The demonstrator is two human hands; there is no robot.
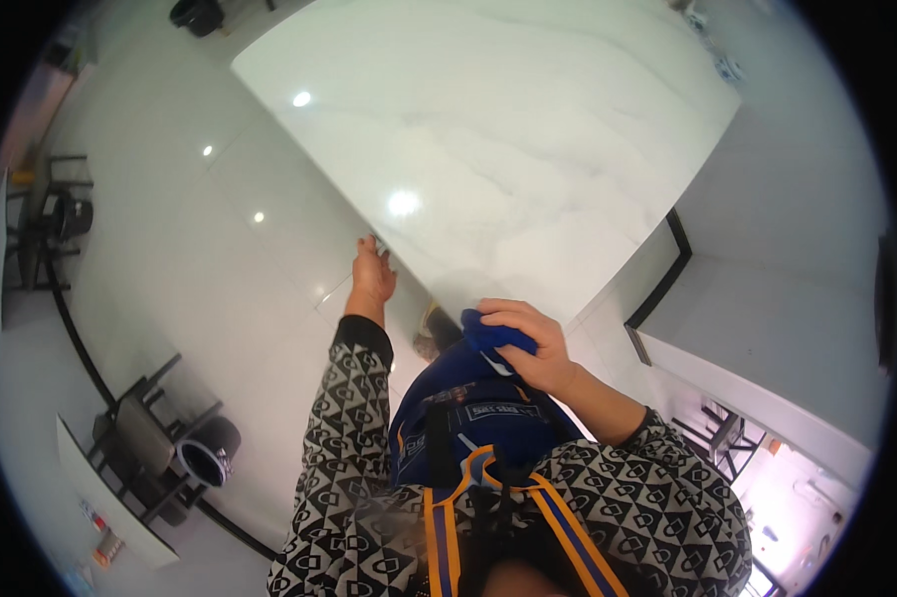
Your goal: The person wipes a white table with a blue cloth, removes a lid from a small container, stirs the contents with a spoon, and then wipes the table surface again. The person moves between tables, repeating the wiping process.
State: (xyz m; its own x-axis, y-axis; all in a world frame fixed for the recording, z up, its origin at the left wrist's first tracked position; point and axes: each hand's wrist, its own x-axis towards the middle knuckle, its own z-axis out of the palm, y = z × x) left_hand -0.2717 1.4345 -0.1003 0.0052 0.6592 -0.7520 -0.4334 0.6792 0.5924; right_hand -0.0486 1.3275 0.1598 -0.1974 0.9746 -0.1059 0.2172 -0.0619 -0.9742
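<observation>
My right hand (532,342) is closed around a bunched blue cloth (493,333) at the near corner of a white marble-patterned table (508,179). My left hand (373,270) reaches out beside the table's left edge, its fingertips close to that edge; I cannot tell whether they touch it. The left fingers are loosely bent and slightly apart, and nothing shows in them. A dark blue apron (478,410) with orange-edged straps covers my front, over a black-and-white patterned top.
At the lower left, a black bin (208,452) stands by a chair (144,433) and a white table (113,492) holding small items. More chairs and a bin are at the far left. A white partition (762,351) runs along the right. Blue-and-white crockery (729,69) is at the upper right.
</observation>
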